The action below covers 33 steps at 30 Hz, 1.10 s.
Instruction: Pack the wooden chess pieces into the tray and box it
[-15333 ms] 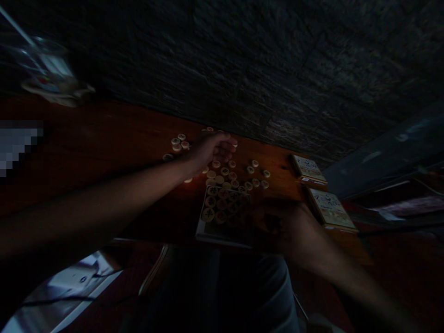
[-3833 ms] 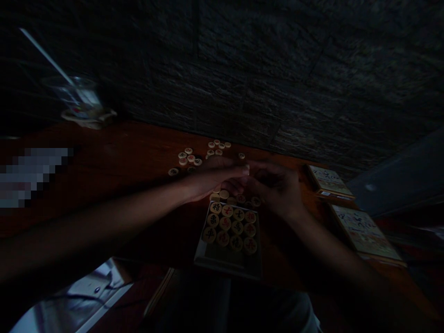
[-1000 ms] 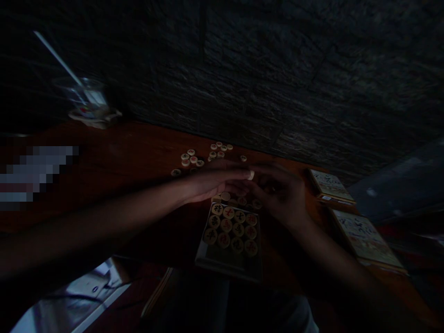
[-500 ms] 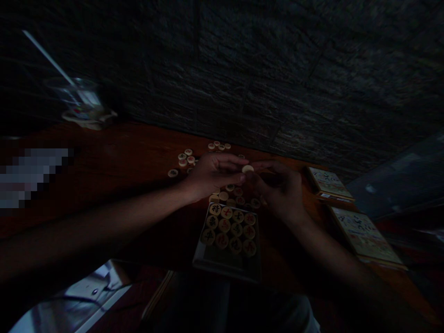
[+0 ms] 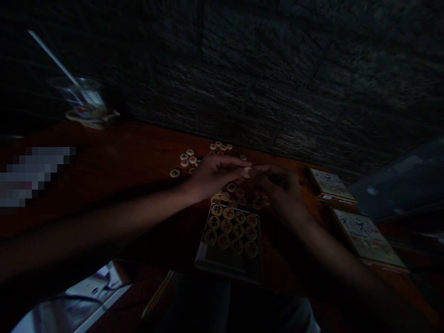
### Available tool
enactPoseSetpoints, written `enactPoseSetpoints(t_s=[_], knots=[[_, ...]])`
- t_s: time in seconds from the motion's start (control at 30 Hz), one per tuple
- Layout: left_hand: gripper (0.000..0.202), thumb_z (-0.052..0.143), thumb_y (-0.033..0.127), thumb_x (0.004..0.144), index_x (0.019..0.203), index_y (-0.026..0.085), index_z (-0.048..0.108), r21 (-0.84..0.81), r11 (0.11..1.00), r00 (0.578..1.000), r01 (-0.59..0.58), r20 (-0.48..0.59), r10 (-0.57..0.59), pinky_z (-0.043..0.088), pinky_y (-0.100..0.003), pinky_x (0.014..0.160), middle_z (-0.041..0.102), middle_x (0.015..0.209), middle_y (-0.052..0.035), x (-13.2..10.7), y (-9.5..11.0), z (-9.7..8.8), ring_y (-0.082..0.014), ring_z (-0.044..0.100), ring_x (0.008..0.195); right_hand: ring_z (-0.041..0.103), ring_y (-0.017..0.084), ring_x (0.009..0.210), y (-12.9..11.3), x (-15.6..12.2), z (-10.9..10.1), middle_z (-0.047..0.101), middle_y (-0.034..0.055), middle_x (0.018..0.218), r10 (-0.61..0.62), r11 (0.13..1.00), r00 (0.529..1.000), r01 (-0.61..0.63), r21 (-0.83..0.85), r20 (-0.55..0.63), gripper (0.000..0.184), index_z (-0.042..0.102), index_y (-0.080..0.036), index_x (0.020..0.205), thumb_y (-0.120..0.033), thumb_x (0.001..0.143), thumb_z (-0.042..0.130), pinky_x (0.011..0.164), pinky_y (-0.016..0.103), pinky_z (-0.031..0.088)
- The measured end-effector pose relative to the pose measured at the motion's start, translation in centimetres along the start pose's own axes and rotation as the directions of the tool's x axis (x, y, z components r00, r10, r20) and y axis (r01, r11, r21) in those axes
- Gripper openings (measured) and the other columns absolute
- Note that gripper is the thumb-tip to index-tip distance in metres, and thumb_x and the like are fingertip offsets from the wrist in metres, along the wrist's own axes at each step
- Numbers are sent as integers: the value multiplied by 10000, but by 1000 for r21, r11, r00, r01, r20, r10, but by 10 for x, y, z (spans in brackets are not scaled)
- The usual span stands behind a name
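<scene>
My left hand [image 5: 217,175] and my right hand [image 5: 282,188] meet above the table, fingertips pinched on one round wooden Chinese chess piece [image 5: 247,172]. Which character it bears I cannot make out. Just below them, at the table's near edge, lies an open box tray [image 5: 227,264]. Rows of chess pieces fill its far part, with black and red characters facing up, such as the black piece [image 5: 217,210]; its near strip is bare. Loose pieces [image 5: 225,197] lie beyond the tray's far rim, partly hidden under my hands. More loose pieces [image 5: 184,163] are scattered left of my left hand.
On the right side of the wooden table [image 5: 138,148] lie two printed boxes [image 5: 331,182]. A clear cup [image 5: 86,95] with a straw stands at the far left. Behind the table rises a dark stone wall [image 5: 277,83]. The scene is very dim.
The piece between my fingertips has turned a little, and my fingers now cover more of it. The view has shifted slightly; the tray and loose pieces look the same.
</scene>
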<state>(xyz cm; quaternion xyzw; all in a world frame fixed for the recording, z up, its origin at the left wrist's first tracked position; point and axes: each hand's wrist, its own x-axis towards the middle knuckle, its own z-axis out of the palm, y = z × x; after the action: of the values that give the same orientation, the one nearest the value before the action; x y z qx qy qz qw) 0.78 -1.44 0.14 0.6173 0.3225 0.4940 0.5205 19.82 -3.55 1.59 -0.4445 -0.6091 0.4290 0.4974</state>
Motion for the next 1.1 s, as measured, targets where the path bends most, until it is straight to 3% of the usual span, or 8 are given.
enactPoseSetpoints(t_s=[0.17,0.33,0.47,0.8,1.1], knots=[[296,815,322,863,1115,167,822,54,998,1000,-23,7,22,627,-294,759,840,1026,-97,1,-2,0,-188,793,841,551,91,468,5,2,-3,675,-22,592,8,1000,1000,-8,10,2,351,823,-177,934,-436,723,930,433,197,447],[340,848,260,812,1134,159,806,45,995,995,-85,64,82,628,-307,815,838,1057,-100,-2,-5,3,-218,801,943,607,110,526,10,3,-4,762,26,728,-5,999,1000,5,36,12,364,801,-183,854,-468,684,951,469,216,496],[315,853,210,795,1101,154,807,74,989,988,-125,98,117,628,-308,824,836,1043,-97,-3,-4,4,-216,802,934,564,96,471,11,2,-2,727,13,653,22,999,999,-23,33,37,362,777,-179,794,-495,712,932,430,204,438],[389,811,310,878,1238,165,784,29,998,995,-47,90,44,629,-307,793,830,1121,-110,-3,-4,3,-222,799,951,543,89,427,9,2,-3,665,-26,574,68,993,996,-73,89,55,315,798,-182,841,-483,785,874,408,203,409],[354,801,301,881,1208,164,797,61,995,996,-74,51,71,624,-319,849,824,1154,-112,-3,-1,1,-215,798,957,574,88,481,8,2,-1,765,20,740,75,990,995,-81,118,58,390,801,-182,900,-457,665,948,438,201,463]])
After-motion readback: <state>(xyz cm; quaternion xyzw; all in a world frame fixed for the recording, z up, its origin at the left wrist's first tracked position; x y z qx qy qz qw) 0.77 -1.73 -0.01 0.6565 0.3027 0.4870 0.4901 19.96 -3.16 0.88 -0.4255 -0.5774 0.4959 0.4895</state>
